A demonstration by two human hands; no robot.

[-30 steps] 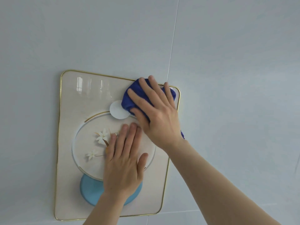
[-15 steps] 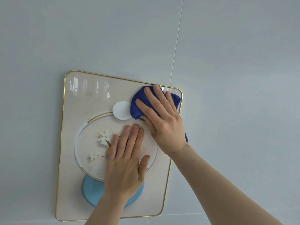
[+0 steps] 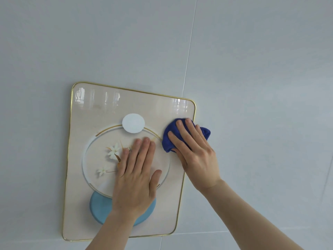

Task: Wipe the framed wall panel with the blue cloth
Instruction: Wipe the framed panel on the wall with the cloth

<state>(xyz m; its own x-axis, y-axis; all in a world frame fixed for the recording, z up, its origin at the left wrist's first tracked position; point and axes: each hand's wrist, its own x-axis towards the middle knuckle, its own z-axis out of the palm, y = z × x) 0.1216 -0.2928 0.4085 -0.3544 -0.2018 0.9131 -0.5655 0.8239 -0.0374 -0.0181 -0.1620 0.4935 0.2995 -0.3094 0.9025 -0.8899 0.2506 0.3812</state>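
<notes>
Wall point(image 3: 252, 87) spreads bare right of the grip. Framed wall panel point(image 3: 100, 112) lies left. Right hand point(image 3: 195, 154) presses bunched blue cloth point(image 3: 168, 139) across its gold right edge; left hand point(image 3: 136, 177) lies flat, holding nothing.

You are looking at one framed panel point(image 3: 100, 112) hanging on the wall, one blue cloth point(image 3: 169, 139), and your two hands: one left hand point(image 3: 137, 179), one right hand point(image 3: 195, 154). The panel is showing one white disc point(image 3: 133, 123), one pale blue disc point(image 3: 100, 206) and two white flowers point(image 3: 113, 151).
</notes>
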